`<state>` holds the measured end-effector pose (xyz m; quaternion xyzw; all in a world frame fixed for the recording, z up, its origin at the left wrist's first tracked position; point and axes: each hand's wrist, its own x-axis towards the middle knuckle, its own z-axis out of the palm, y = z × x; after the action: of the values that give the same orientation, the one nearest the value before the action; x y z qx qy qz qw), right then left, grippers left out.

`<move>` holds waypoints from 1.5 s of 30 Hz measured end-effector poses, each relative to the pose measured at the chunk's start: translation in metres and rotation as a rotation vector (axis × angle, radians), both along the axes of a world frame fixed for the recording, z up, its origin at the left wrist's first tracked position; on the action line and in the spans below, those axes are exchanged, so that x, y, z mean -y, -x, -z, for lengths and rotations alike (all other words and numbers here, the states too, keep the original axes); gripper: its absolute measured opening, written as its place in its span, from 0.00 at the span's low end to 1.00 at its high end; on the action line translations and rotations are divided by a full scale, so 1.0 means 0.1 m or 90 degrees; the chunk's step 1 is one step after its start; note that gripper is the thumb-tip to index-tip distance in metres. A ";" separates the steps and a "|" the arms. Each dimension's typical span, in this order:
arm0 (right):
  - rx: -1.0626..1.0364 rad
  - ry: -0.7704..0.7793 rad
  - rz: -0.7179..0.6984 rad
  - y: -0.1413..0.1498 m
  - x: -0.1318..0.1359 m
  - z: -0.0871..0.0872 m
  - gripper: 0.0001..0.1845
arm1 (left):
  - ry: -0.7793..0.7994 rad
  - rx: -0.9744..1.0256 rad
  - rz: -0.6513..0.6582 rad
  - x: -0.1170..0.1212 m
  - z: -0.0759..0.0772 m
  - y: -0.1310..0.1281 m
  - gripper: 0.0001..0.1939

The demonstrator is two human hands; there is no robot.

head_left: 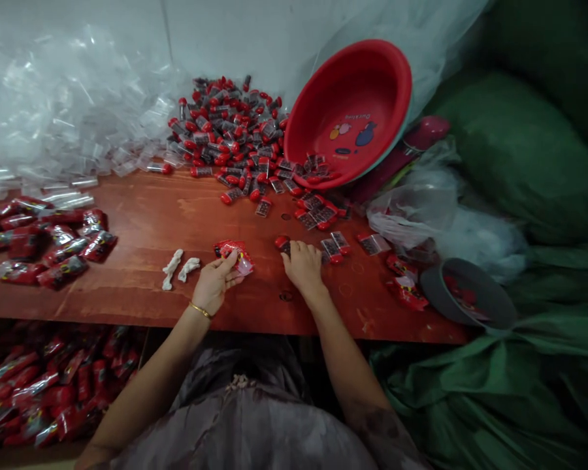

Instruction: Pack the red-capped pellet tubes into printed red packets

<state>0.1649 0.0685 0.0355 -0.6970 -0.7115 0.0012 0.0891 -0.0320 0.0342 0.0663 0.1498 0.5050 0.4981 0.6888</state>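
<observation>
Near the table's front edge, my left hand [212,284] pinches a red printed plastic packet [245,262] between thumb and fingers. To its right, my right hand [306,266] curls over a small dark container with a red cap [281,243], whose far end sticks out past the thumb. Its fingertips hide part of the container. Small clear packs with dark contents and red ends [340,241] lie just right of that hand. Left of my left hand are two crumpled white pieces [172,269], possibly cloth.
A heap of red-capped containers [220,134] lies at the back, beside a tilted red basin [343,85]. Clear plastic sleeves [68,111] pile up back left. Filled red packets [66,251] lie left, more in a box below [44,385]. A grey bowl [434,294] stands right.
</observation>
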 end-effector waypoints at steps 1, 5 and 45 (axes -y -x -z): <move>-0.016 0.007 -0.026 0.00 0.04 0.01 0.14 | 0.009 0.014 0.008 0.01 0.00 -0.01 0.22; -0.299 0.003 -0.097 0.01 0.38 -0.01 0.14 | 0.019 0.027 0.015 0.07 0.00 -0.03 0.23; -0.936 0.090 -0.006 0.31 0.99 -0.06 0.17 | -0.125 -0.053 0.135 0.41 0.03 -0.34 0.20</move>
<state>0.1341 -0.0308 0.0411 -0.5173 -0.4696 0.5139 0.4978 0.0022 -0.0072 0.0636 0.2897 0.4630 0.4628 0.6983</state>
